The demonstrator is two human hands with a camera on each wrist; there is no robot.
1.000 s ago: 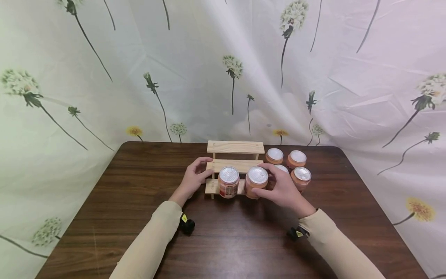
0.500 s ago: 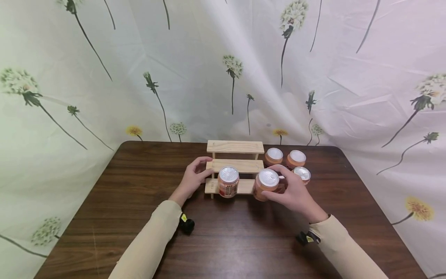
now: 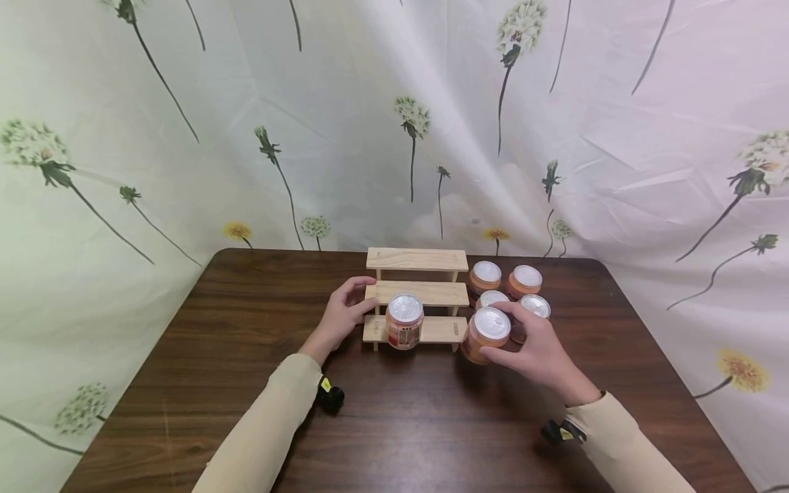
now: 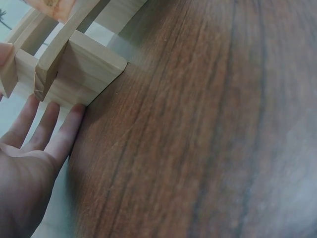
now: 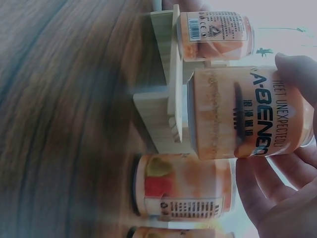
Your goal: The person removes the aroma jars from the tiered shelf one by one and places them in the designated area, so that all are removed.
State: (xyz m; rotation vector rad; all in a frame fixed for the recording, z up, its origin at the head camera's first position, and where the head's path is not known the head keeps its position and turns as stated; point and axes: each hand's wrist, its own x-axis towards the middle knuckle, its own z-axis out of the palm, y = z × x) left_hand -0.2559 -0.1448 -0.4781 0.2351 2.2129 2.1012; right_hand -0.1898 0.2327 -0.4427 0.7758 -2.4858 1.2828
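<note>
In the head view, a three-tier wooden rack (image 3: 416, 293) stands near the table's back. My left hand (image 3: 341, 316) touches its left end, thumb by the middle shelf; the left wrist view shows straight fingers (image 4: 63, 130) against the side panel. One orange jar (image 3: 404, 330) with a silver lid sits on the bottom shelf, left part. Thumb and fingers of my right hand (image 3: 540, 352) hold a second jar (image 3: 484, 335) just off the rack's front right corner. Its printed label (image 5: 260, 114) faces the right wrist camera, and its base is above the table.
Several more jars with silver lids, including a back-left jar (image 3: 485, 274) and a back-right jar (image 3: 526, 279), stand close together right of the rack. Behind the dark wooden table (image 3: 394, 424) hangs a flower-print curtain (image 3: 345, 123).
My right hand has drawn its jar off the right part of the bottom shelf, moving right and slightly toward me. The left hand, the rack and the other shelf jar have stayed put.
</note>
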